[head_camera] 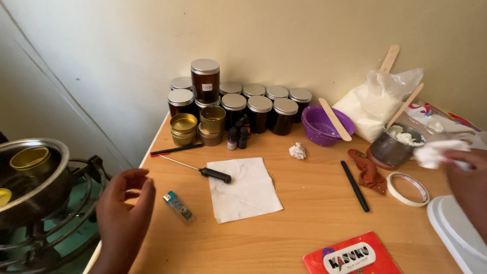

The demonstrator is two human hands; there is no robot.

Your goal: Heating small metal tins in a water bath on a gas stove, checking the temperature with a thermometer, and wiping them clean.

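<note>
My left hand (pixel 124 210) hovers over the table's left front edge, fingers loosely curled and apart, holding nothing. A small teal lighter (pixel 178 205) lies just to its right. My right hand (pixel 469 177) is at the right edge, closed on a crumpled white tissue (pixel 435 153). That tissue sits beside a small metal pot (pixel 393 147) holding white wax and a wooden stick (pixel 406 105). A white paper napkin (pixel 242 189) lies flat in the middle of the wooden table (pixel 309 218), with a black-handled probe (pixel 195 169) at its upper left corner.
Dark amber jars with silver lids (pixel 258 109) and gold tins (pixel 183 128) stand against the wall. A purple bowl (pixel 324 127), a bag of white flakes (pixel 378 101), a tape roll (pixel 408 189), a black pen (pixel 354 185), a red packet (pixel 352 256) and a stove pot (pixel 33 177) surround the area.
</note>
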